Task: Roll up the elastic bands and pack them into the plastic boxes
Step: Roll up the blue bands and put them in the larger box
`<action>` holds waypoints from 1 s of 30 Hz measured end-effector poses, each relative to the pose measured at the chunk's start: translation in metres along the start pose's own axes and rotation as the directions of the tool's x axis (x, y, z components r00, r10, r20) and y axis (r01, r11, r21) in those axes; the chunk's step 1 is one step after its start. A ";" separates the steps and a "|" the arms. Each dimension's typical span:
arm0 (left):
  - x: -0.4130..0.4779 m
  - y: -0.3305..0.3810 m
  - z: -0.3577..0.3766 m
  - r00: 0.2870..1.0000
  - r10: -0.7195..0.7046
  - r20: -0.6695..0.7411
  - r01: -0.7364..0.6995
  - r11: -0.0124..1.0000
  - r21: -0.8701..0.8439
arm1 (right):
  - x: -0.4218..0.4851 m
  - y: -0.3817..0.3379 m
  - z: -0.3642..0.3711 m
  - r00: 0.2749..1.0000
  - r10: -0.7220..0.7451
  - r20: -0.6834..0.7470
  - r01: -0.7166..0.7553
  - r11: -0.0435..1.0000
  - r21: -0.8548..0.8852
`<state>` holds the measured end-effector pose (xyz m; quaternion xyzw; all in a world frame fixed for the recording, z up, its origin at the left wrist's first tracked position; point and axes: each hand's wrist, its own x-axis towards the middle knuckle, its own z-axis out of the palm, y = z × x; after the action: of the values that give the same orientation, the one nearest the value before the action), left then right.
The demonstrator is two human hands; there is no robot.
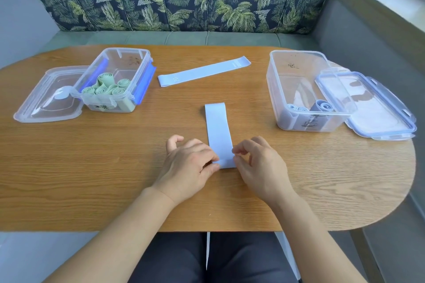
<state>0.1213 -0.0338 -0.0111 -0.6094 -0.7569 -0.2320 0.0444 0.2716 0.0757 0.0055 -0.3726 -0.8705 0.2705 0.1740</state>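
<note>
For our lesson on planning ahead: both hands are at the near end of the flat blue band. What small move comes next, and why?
Probably turn the near end over to start a roll, working away from the body. The left hand and right hand pinch that end of the blue band, which lies flat, unrolled; blue rolls already sit in the right box.

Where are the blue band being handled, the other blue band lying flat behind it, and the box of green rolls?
handled blue band (217,128): head view, middle of its flat stretch.
other blue band (202,72): head view, middle of the strip.
box of green rolls (124,57): head view, its clear far wall.
</note>
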 end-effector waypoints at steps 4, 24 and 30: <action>0.002 -0.002 0.000 1.000 0.014 0.002 -0.014 1.000 0.027 | -0.003 0.000 0.004 0.991 -0.135 -0.006 0.134 0.988 -0.069; 0.011 -0.002 0.002 0.992 -0.122 0.028 0.124 0.989 -0.082 | 0.010 0.008 0.003 0.997 -0.082 0.006 0.082 0.996 -0.024; 0.012 -0.003 0.002 0.988 -0.149 0.051 0.152 0.986 -0.073 | 0.014 0.009 0.004 0.997 -0.058 0.040 0.059 0.998 -0.019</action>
<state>0.1158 -0.0222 -0.0094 -0.5569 -0.7921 -0.2496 -0.0136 0.2655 0.0906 -0.0015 -0.3432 -0.8871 0.2637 0.1607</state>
